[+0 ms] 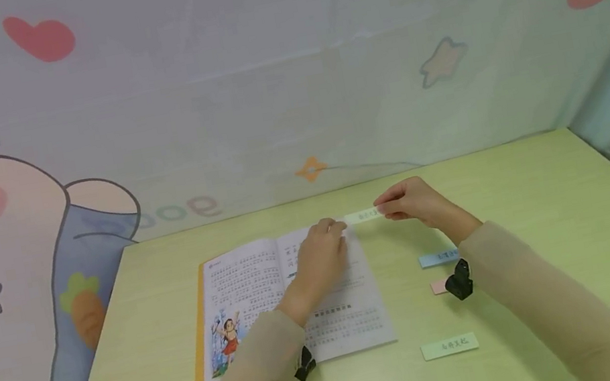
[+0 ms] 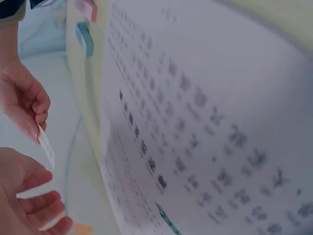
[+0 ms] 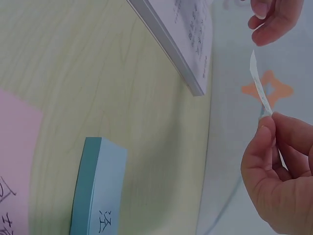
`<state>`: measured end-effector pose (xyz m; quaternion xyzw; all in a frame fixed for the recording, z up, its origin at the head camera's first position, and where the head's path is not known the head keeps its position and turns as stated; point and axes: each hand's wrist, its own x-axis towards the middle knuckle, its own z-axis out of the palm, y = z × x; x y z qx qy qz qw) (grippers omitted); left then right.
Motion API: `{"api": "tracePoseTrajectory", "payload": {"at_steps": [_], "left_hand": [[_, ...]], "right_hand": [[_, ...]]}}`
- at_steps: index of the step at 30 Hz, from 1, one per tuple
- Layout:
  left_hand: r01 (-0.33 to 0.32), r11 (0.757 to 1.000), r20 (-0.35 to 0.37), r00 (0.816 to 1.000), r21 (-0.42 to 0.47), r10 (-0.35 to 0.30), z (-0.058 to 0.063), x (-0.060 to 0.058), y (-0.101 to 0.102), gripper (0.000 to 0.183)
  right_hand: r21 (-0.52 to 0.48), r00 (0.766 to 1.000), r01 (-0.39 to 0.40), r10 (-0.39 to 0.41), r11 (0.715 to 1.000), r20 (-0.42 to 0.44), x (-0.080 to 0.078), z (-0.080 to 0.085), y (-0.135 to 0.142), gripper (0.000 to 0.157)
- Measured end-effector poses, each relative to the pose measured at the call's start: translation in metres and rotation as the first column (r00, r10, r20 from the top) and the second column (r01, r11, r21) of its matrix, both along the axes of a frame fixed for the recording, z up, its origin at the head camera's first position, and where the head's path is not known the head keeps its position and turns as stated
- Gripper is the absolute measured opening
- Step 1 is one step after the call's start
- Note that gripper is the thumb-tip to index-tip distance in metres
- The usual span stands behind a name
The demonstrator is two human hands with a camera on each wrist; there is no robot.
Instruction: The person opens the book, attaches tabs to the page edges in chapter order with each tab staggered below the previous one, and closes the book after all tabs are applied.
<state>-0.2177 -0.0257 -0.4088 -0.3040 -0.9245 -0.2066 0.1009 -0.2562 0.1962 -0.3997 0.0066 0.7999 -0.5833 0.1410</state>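
Note:
My right hand pinches a thin pale sticky note strip with handwriting on it, between thumb and fingertips. The strip is raised off the table near the upper right corner of an open book. Over the book's right page is my left hand, its fingers loosely bent and close to the strip's free end. In the right wrist view a small gap shows between the left fingers and the strip. The left hand covers part of the printed text.
To the book's right lie a blue sticky note pad, a pink one partly behind the right wrist's black camera, and a light green one, nearer the front. A cartoon-printed curtain hangs behind the table.

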Motion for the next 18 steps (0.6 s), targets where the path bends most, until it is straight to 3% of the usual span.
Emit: {"api": "tracePoseTrajectory", "payload": {"at_steps": [3, 6, 11, 18], "left_hand": [[0.039, 0.998, -0.051, 0.998, -0.04, -0.041, -0.004, -0.007, -0.003, 0.027], [0.081, 0.993, -0.052, 0.995, -0.085, -0.085, -0.007, -0.012, -0.005, 0.032], [0.108, 0.982, 0.004, 0.994, -0.153, -0.109, -0.012, -0.018, -0.006, 0.042], [0.097, 0.966, 0.112, 0.991, -0.239, -0.072, -0.016, -0.019, -0.005, 0.046]], "right_hand": [[0.018, 1.0, 0.006, -0.006, 1.0, -0.004, -0.004, -0.005, -0.003, 0.029], [0.031, 1.0, 0.004, -0.003, 1.0, -0.012, -0.007, -0.01, -0.004, 0.028], [0.041, 1.0, -0.003, 0.004, 0.999, -0.023, -0.009, -0.015, -0.007, 0.028], [0.064, 1.0, 0.008, -0.008, 0.998, -0.003, -0.009, -0.022, -0.011, 0.027]]}}
